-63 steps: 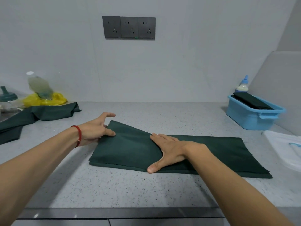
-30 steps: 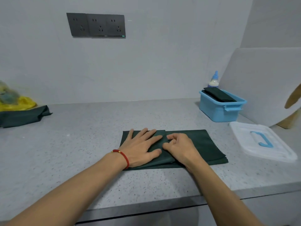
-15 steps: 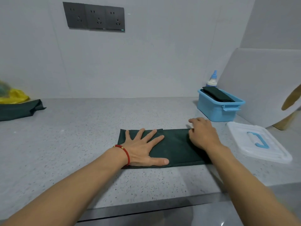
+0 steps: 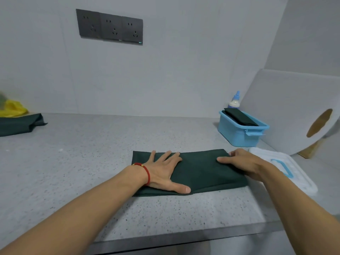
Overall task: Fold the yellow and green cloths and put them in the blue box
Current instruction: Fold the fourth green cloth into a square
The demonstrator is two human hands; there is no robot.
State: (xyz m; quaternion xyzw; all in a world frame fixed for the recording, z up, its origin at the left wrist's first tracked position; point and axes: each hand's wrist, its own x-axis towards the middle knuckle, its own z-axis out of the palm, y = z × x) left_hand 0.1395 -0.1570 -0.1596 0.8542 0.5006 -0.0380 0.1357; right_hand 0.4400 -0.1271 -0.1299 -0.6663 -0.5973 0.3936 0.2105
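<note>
A dark green cloth (image 4: 200, 170) lies folded into a flat rectangle on the speckled grey countertop (image 4: 92, 153), its long side running left to right, with layered edges showing along its near side. The blue box (image 4: 239, 133) stands well apart from it, further back and to the right; it is open-topped, light blue plastic with a latch tab on its near-right end, and a dark folded cloth (image 4: 239, 116) rests inside it, tilted and reaching above the rim. At the far left edge, another green cloth (image 4: 18, 124) lies loosely bunched, with a yellow bundle (image 4: 12, 108) just behind it.
</note>
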